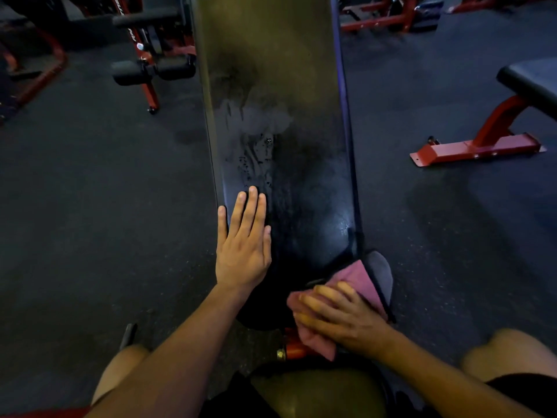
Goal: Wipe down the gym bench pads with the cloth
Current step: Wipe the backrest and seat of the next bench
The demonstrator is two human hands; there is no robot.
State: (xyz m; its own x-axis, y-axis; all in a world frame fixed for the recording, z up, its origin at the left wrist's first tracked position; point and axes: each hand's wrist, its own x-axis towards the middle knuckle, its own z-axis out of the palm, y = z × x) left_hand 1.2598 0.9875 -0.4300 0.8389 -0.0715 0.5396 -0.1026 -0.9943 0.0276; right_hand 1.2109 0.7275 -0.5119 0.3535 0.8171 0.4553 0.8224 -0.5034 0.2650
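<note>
Head view: one camera, looking down along a bench.
Bench pads: two in line. One long black vinyl back pad (280,116) runs from the top centre of the frame down to the lower middle, with pale wet smears and dark droplets across its middle. One smaller black seat pad (380,271) sits just below it at lower centre, mostly covered.
Cloth: one pink folded cloth (363,280), lying on the seat pad at lower centre-right, touching the back pad's lower right corner.
Right hand (340,318): flat on the pink cloth, fingers spread and only slightly bent, pressing it onto the seat pad.
Left hand (244,245): palm down on the back pad's lower left edge, fingers straight, holding nothing.
Frame: a red metal tube with a brass-coloured fitting (291,351) shows under the cloth.
Surroundings: a second bench with black pad and red base (482,146) at right; a red machine with black foam rollers (150,69) at upper left; dark speckled rubber floor (105,206).
Obstruction: both forearms and bare knees fill the bottom edge.
</note>
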